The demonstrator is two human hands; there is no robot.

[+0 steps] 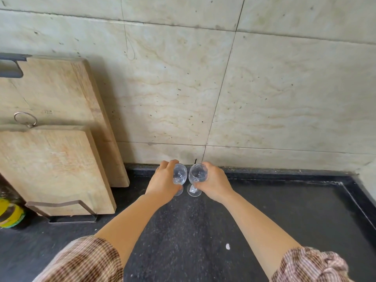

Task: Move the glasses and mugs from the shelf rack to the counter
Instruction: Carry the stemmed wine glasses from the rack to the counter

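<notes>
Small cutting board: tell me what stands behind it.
Behind the small cutting board a larger wooden board leans against the tiled wall. The small board hides the larger one's lower left part, so how it rests there cannot be seen.

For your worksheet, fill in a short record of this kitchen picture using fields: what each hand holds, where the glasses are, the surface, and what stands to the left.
left hand: left hand wrapped around the bowl of the left wine glass
right hand: right hand wrapped around the bowl of the right wine glass
glasses: upright, side by side, near the tiled wall
surface: dark speckled counter
left side: two wooden cutting boards leaning in a metal stand
mugs: none in view
</notes>
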